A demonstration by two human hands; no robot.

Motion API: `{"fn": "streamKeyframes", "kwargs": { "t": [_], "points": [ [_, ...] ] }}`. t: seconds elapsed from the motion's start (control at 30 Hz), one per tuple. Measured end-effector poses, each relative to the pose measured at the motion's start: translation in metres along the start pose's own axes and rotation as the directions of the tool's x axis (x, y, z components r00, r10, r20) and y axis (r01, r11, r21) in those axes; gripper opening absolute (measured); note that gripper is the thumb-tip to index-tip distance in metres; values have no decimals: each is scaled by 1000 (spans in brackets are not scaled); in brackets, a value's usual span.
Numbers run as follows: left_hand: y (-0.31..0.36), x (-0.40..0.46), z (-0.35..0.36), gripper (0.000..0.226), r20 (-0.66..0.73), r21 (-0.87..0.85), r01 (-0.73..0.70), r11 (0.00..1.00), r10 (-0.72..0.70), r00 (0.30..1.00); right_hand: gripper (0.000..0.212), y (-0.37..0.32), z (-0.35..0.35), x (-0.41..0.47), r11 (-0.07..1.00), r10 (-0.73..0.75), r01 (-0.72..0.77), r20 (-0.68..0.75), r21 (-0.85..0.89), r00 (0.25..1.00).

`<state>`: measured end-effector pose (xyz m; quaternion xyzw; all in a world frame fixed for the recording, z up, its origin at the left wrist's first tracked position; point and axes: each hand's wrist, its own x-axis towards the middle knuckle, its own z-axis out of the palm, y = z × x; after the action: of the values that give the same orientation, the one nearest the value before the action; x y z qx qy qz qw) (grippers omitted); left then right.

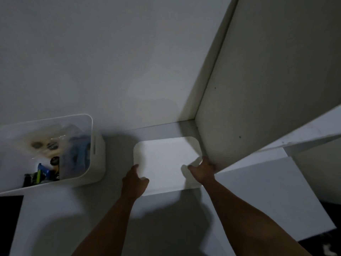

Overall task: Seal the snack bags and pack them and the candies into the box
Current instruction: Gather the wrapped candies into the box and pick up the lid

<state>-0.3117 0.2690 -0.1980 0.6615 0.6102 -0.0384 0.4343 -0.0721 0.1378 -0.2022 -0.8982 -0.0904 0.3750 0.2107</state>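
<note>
Shelf surface [114,218] white, dim, bounded by far wall and right side panel [267,89]. Box [96,154] far left, open-topped, holding snack bags [75,154] and candies [42,174]. Lid [166,161] flat at centre right. Left hand [133,182] grasps lid's near-left edge; right hand [202,169] grasps its right edge, fingers curled.

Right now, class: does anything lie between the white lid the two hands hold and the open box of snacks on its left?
Nothing visible does. Only a bare strip of white shelf separates the lid, held by the left hand and right hand, from the box.
</note>
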Motion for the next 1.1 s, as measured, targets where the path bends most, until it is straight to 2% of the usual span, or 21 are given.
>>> {"fn": "streamKeyframes", "kwargs": {
  "t": [0.07, 0.13, 0.27, 0.37, 0.47, 0.53, 0.67, 0.77, 0.83, 1.03, 1.1],
  "points": [
    [0, 2, -1, 79, -70, -147, 46, 988, -57, 996, 92, -2, -1, 2, 999, 21, -20, -15, 44, 1000],
    [0, 6, -1, 79, -83, -290, 97, 952, -126, 989, 82, 1, -2, 4, 998, 27, -26, -23, 53, 999],
    [-5, 17, 2, 81, -126, -379, 111, 919, -170, 977, 75, 6, -11, 0, 990, 0, 15, -105, 144, 994],
    [11, 13, -16, 61, -220, -377, 19, 926, -109, 969, 67, -3, -16, -9, 978, -33, 66, -167, 197, 985],
    [44, -13, -60, 37, -269, -334, -113, 936, 20, 963, 58, -16, -12, -21, 951, -62, 145, -291, 272, 955],
    [56, -26, -86, 37, -300, -308, -230, 923, 136, 944, 40, -34, -12, -46, 918, -45, 173, -342, 356, 938],
    [57, -52, -144, 46, -417, -316, -380, 869, 233, 879, 26, -70, 2, -89, 833, -33, 214, -340, 510, 940],
    [35, -67, -197, 50, -511, -248, -438, 864, 267, 817, 18, -102, 28, -118, 794, -90, 239, -280, 559, 956],
    [11, -70, -235, 53, -545, -219, -425, 878, 251, 800, 19, -127, 49, -140, 790, -149, 268, -252, 551, 956],
    [-94, -57, -328, 48, -588, -303, -370, 878, 133, 798, 30, -196, 130, -189, 768, -308, 346, -163, 539, 937],
    [-126, -50, -349, 53, -579, -352, -362, 863, 103, 809, 32, -216, 157, -198, 762, -335, 364, -155, 536, 930]
  ]
}}
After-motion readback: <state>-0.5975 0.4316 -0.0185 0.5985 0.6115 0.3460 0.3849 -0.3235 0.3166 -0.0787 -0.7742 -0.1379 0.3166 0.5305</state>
